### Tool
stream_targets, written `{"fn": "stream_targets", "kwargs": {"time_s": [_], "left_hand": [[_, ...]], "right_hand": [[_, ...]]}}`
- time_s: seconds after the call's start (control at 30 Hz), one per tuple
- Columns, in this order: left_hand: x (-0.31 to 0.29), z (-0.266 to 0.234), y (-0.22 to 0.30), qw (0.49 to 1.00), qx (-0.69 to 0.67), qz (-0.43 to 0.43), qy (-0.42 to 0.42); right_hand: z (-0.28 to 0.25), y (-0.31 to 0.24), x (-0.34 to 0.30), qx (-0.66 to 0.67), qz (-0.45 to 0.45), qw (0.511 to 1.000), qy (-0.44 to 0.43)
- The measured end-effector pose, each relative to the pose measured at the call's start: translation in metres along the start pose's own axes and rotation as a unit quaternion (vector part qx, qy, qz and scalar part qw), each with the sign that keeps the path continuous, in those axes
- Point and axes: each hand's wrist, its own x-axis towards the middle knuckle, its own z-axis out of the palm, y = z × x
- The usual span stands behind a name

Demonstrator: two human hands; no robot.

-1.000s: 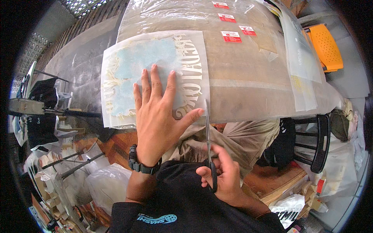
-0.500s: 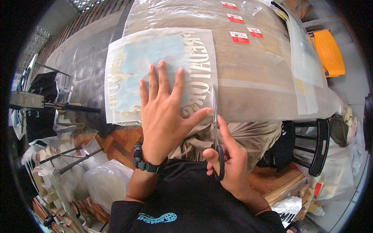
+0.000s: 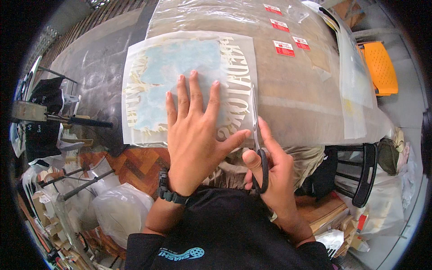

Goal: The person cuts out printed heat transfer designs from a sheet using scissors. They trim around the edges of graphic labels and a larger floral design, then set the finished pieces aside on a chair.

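Observation:
A whitish translucent sheet [image 3: 180,45] with a pale blue printed patch and cream lettering lies on the table. My left hand [image 3: 195,121] rests flat on its lower part, fingers spread and thumb reaching toward the right edge. In my right hand [image 3: 274,166] is a pair of scissors [image 3: 262,168] with black handles, the thumb and fingers around the loops. The metal blades point away from me along the sheet's right edge, close to the tip of my left thumb. Whether the blades are parted is hard to see.
Clear plastic covers the table [image 3: 297,90]. Several small red-and-white cards [image 3: 284,48] lie at the back, with translucent film [image 3: 353,99] to the right. An orange chair [image 3: 380,69] and a black chair [image 3: 357,173] stand at the right. A black-handled lever [image 3: 90,121] juts in from the left.
The blades have moved a little farther up along the sheet's right edge, with my right hand. The whole view has shifted slightly; my left hand stays flat on the sheet.

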Motion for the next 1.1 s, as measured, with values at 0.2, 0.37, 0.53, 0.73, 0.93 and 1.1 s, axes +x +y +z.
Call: {"fn": "stream_targets", "kwargs": {"time_s": [0.2, 0.37, 0.53, 0.73, 0.93, 1.1], "left_hand": [[0.001, -0.001, 0.000, 1.000, -0.007, 0.003, -0.004], [0.001, -0.001, 0.001, 1.000, 0.000, 0.000, -0.010], [0.002, -0.003, 0.001, 1.000, 0.002, -0.014, -0.024], [0.002, -0.006, 0.003, 1.000, -0.010, -0.004, -0.019], [0.002, -0.005, 0.003, 1.000, -0.008, -0.014, -0.018], [0.010, -0.017, -0.012, 0.999, -0.036, 0.015, -0.035]], "right_hand": [[-0.004, -0.010, 0.017, 0.020, 0.014, 1.000, -0.007], [-0.006, -0.022, 0.032, 0.025, 0.008, 1.000, -0.003], [-0.010, -0.033, 0.049, 0.028, 0.009, 1.000, -0.007], [-0.011, -0.042, 0.088, 0.008, -0.038, 0.999, -0.017], [-0.026, -0.063, 0.133, 0.002, -0.094, 0.995, 0.041], [-0.066, -0.052, 0.092, -0.027, -0.121, 0.989, 0.077]]}}
